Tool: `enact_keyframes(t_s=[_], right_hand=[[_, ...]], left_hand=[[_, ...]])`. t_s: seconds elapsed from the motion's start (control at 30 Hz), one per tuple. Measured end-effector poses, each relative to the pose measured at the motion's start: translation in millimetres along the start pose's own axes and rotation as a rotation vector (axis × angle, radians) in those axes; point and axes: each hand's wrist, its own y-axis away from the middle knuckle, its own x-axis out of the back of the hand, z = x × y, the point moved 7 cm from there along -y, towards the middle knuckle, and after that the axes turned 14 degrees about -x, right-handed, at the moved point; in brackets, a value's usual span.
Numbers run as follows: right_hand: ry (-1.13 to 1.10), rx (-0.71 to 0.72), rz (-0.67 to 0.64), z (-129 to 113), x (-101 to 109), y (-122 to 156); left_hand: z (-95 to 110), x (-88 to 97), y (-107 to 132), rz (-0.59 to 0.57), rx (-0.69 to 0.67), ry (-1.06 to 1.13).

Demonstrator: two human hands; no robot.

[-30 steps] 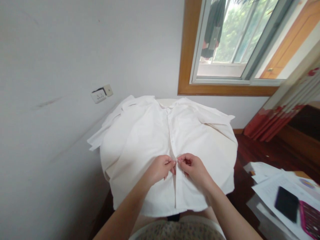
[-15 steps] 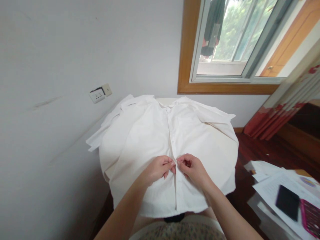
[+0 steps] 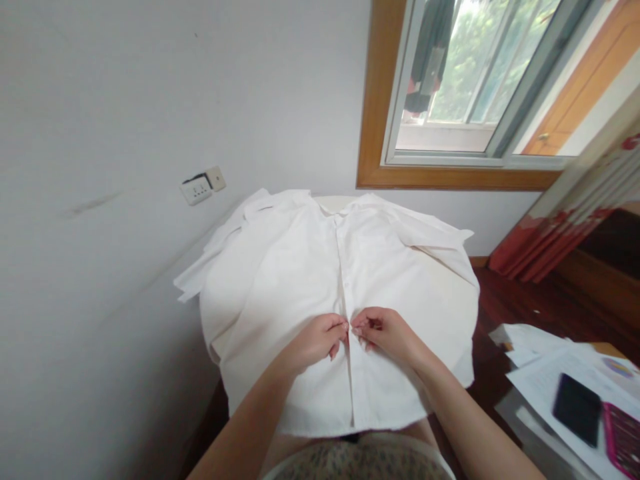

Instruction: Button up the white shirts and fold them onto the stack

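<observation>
Pinching shirt [image 3: 280,280] at front opening, low-centre: left hand [image 3: 320,337] & right hand [image 3: 383,333] fingertip to fingertip, each grip clenched on one fabric edge. Spread flat, front up, collar at far side, over round surface [image 3: 327,201]; hem & sleeves hanging past rim.

Likely trouble: losing an edge from so small a pinch; dragging whole shirt off by pulling toward body, given overhang; wrinkling front w/ uneven tug. Button hidden by fingers, so can't tell if engaged.

No containers in view. Nearest equiv.: papers [image 3: 540,373] at right, w/ phone [image 3: 575,400] on top, pink device [image 3: 623,430] beside it.
</observation>
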Motion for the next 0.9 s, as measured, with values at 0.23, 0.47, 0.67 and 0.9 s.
enact_keyframes(t_s=[0.23, 0.47, 0.67, 0.9], right_hand=[[0.293, 0.169, 0.154, -14.0, -2.5, -0.9], [0.598, 0.158, 0.360, -16.9, -7.2, 9.9], [0.671, 0.169, 0.349, -18.0, -13.6, 15.1], [0.648, 0.184, 0.308, -15.4, -10.6, 18.3]], left_hand=[[4.2, 0.2, -0.4, 0.000, -0.027, -0.056], [3.5, 1.9, -1.5, 0.056, -0.042, -0.081], [-1.0, 3.4, -3.7, 0.119, -0.034, -0.104], [-1.3, 2.9, -1.5, 0.143, -0.064, -0.094]])
